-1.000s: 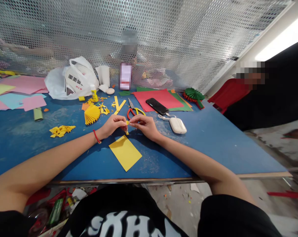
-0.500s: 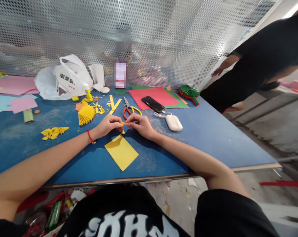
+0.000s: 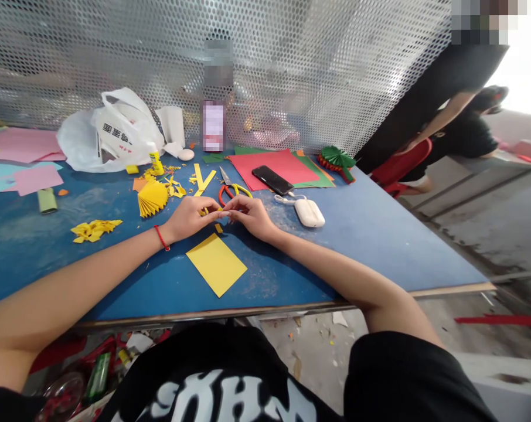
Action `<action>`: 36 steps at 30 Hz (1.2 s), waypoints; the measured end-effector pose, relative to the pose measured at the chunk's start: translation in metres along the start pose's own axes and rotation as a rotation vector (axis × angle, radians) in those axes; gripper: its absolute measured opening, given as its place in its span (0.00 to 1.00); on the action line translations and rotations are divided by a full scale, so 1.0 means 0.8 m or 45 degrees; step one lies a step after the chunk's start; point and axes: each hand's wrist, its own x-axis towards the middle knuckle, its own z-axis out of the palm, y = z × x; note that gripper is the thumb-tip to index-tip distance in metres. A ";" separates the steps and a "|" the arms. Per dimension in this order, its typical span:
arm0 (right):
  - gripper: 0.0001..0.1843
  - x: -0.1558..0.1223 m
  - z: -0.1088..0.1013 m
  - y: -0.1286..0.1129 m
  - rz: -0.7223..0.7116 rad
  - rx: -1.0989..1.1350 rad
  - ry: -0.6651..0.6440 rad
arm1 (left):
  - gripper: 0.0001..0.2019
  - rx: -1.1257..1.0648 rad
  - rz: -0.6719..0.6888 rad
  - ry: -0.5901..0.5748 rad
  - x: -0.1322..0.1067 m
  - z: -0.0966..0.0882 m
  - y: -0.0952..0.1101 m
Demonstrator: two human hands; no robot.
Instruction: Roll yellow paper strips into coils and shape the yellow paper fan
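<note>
Fingertips meeting above the blue table, my left hand (image 3: pixel 195 215) and my right hand (image 3: pixel 248 215) pinch a small yellow paper piece (image 3: pixel 221 209) between them; its shape is mostly hidden by the fingers. Just below lies a small yellow paper scrap (image 3: pixel 218 228). Nearer to me rests a flat yellow paper sheet (image 3: pixel 217 265). Beyond the hands are scissors (image 3: pixel 232 187) with red and yellow handles, partly covered by my right hand. To the left of these stand yellow paper strips (image 3: pixel 201 178) laid in a V, and a pleated yellow paper fan (image 3: pixel 153 197).
Yellow folded pieces (image 3: pixel 96 230) lie at left, a glue stick (image 3: pixel 156 163) and white plastic bag (image 3: pixel 116 132) behind. A black phone (image 3: pixel 272 180) rests on red paper (image 3: pixel 287 163), near a white power bank (image 3: pixel 309 213). A person in black (image 3: pixel 428 76) stands beyond the table's right end.
My fingers have closed together around the small yellow piece, hiding more of it. A small scrap now lies below them. The person at right has shifted, and a red chair shows.
</note>
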 end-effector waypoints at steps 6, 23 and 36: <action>0.10 0.000 0.002 0.002 -0.014 -0.062 0.023 | 0.16 0.036 0.054 -0.031 0.002 -0.001 -0.008; 0.08 -0.003 0.001 -0.003 0.005 -0.229 0.080 | 0.12 0.009 0.028 -0.054 0.006 0.013 -0.030; 0.14 -0.005 -0.002 0.003 0.251 -0.060 0.005 | 0.15 -0.186 -0.082 -0.076 0.000 0.005 -0.017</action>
